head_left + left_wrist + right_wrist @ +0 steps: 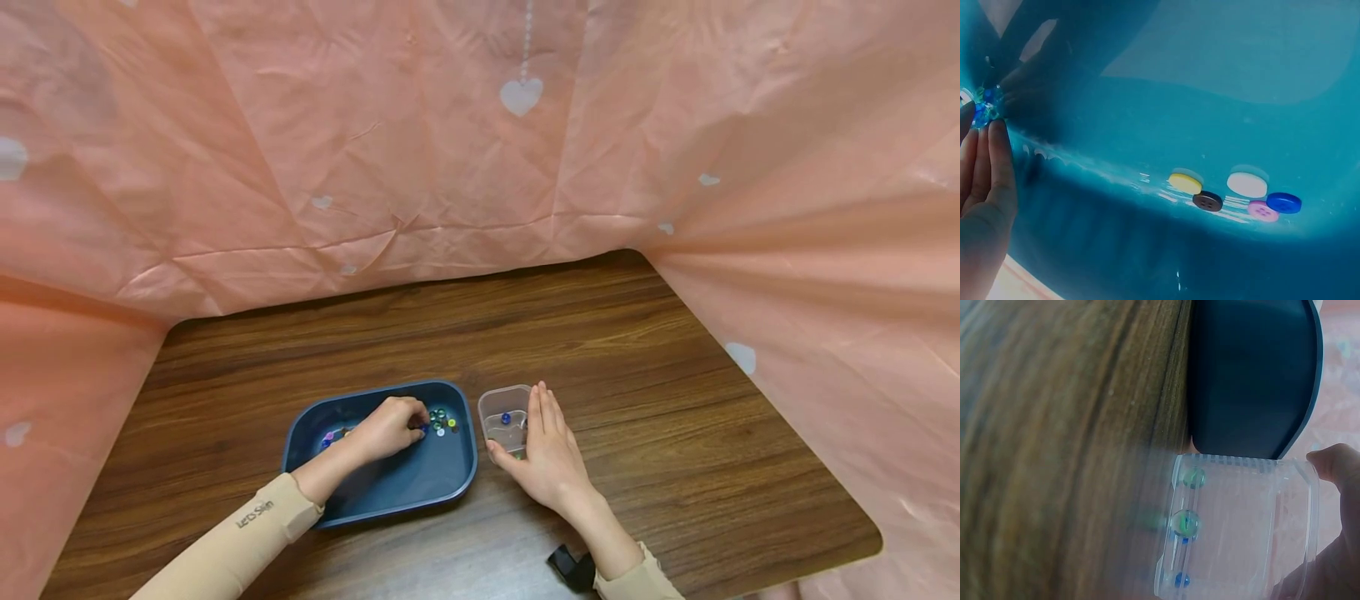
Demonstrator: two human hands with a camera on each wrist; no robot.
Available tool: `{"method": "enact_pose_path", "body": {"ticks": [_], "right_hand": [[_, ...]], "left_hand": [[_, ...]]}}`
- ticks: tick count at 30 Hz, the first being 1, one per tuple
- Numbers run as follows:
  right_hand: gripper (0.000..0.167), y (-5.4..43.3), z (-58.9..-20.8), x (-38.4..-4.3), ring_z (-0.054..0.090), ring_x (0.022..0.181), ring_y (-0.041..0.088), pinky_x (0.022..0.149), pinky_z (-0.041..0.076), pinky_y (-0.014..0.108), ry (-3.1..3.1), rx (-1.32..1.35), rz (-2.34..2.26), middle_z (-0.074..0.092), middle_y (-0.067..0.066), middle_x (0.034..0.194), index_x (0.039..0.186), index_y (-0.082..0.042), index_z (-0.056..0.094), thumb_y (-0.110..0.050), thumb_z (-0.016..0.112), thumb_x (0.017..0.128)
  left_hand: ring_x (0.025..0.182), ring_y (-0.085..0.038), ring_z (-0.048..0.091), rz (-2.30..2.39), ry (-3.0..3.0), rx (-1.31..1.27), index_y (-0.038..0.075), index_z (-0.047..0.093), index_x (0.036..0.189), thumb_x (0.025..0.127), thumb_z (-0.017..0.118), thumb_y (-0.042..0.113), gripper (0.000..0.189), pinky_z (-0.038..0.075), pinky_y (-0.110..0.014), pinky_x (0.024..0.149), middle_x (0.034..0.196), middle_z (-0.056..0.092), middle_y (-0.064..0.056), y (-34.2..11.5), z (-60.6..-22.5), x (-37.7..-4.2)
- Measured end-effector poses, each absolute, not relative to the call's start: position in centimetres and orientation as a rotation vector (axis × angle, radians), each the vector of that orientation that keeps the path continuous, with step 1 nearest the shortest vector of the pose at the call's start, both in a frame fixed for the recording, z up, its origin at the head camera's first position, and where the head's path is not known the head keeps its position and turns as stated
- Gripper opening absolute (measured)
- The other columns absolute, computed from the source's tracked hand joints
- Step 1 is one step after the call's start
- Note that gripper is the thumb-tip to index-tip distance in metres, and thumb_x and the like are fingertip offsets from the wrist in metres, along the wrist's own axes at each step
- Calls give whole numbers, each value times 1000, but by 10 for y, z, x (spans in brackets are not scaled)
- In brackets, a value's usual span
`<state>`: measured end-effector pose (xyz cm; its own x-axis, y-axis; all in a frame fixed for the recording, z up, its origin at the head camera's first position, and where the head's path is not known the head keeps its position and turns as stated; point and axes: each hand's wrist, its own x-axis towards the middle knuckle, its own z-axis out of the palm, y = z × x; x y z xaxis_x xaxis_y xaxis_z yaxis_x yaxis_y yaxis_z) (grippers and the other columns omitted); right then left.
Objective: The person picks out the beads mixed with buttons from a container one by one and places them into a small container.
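My left hand [392, 427] reaches into a dark blue tray [442, 493], fingers bent down at its right part. A blue marble [981, 116] shows between its thumb and fingertips in the left wrist view, close against other glass marbles. Green and clear marbles [438, 414] lie just right of the fingers in the head view. My right hand [551, 458] holds a clear plastic container [1235, 525] beside the tray, thumb on its near rim and long fingers along its right side. Inside are several marbles, blue [506, 418] and green [1185, 523].
Buttons lie along one side of the tray: yellow [1185, 183], dark brown [1207, 201], white [1247, 185], pink [1263, 211] and blue [1284, 202]. A small black object [572, 570] is by the right wrist. Pink cloth [420, 125] hangs around the wooden table [675, 400].
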<state>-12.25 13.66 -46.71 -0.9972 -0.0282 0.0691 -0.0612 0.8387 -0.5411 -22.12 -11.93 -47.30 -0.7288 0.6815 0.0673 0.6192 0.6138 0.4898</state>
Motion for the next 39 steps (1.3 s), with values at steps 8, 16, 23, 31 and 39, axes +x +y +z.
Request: {"method": "enact_pose_path", "body": {"ticks": [8,16,23,31,39], "right_hand": [[102,136,-467,-123,15,147,39,113,25,59,-2952,81,867,13,24,160,152,8,14,-57,60,88],[102,136,-467,-123,16,146,40,112,26,60,-2943,77,857,15,25,159,152,9,16,-56,62,88],[101,136,-467,-123,16,146,40,113,26,60,-2943,80,862,15,25,159,152,9,16,-55,62,88],[101,136,-467,-123,16,146,40,113,25,59,-2943,84,868,15,25,159,151,9,17,-55,62,88],[101,136,-467,-123,16,147,40,113,26,59,-2943,84,863,15,25,159,152,9,16,-55,61,88]], "left_hand": [[73,-10,57,744,2702,1096,2,69,89,82,72,-2,9,50,-23,64,82,63,-2,-119,-472,-221],[73,-11,59,761,2701,1075,2,70,89,82,71,-2,8,52,-25,65,82,64,-3,-118,-470,-221],[74,-12,60,778,2693,1057,1,69,89,82,71,-2,8,52,-24,65,83,64,-3,-118,-466,-220],[77,-13,63,788,2678,1060,1,70,90,83,72,-1,8,53,-23,66,85,66,-4,-118,-462,-221],[80,-15,66,859,2644,1061,1,69,92,83,72,-1,10,54,-22,68,88,67,-6,-122,-457,-221]]}}
